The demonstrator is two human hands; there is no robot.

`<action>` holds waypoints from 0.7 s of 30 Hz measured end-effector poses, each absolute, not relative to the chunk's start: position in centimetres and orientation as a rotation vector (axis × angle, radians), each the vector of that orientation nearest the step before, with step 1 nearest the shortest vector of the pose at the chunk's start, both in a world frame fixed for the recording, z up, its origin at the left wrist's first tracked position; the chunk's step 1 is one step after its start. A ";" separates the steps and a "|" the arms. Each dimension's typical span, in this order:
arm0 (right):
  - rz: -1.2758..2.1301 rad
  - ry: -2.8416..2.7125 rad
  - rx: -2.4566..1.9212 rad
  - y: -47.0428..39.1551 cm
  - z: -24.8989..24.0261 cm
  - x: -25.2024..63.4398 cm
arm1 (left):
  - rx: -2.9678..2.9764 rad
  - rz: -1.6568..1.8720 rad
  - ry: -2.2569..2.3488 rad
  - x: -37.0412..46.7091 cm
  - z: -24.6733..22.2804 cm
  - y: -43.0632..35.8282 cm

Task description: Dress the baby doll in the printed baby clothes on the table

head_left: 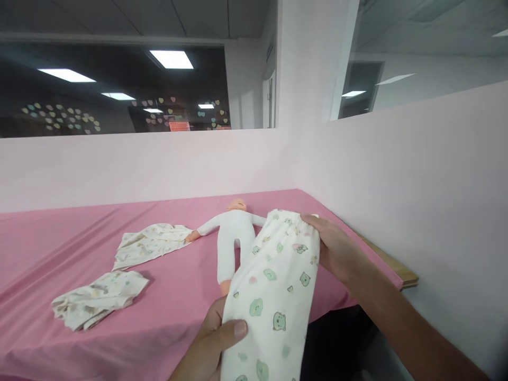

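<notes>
Held up in front of me is a pair of white baby pants [273, 296] with green animal and cloud prints and a gathered waistband at the top. My right hand [331, 241] grips the waistband's right corner. Lower down, my left hand [218, 336] pinches the left edge, thumb on the front of the cloth. The bottom of the pants runs out of view. Behind them a baby doll [234, 238] in a white bodysuit lies on its back, its left-side arm stretched out. The pants hide part of its legs and its other arm.
A pink sheet [178, 307] covers the table. Left of the doll lies a printed white garment [153, 243], touching its hand; a crumpled one [99, 299] lies nearer me. White walls [416, 174] with windows stand behind and to the right. A wooden board edge [391, 262] shows at right.
</notes>
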State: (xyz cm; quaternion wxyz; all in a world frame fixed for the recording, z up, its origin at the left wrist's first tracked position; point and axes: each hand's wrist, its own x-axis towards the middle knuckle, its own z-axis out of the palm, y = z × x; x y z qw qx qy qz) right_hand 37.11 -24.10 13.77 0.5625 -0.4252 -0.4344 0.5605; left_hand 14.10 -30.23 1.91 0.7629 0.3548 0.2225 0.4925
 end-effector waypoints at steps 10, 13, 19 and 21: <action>1.447 -0.968 -1.077 -23.4 7.2 38.8 | 0.806 0.920 0.458 14.2 3.4 -30.4; 1.508 -1.090 -1.136 -23.9 5.1 39.6 | 0.806 0.897 0.523 14.4 4.1 -30.3; 1.054 -1.642 -1.322 -27.9 5.2 40.7 | 0.874 0.874 0.543 14.3 4.4 -29.6; 0.860 -1.799 -1.257 -29.6 5.6 40.6 | 0.879 0.877 0.554 14.2 4.3 -29.5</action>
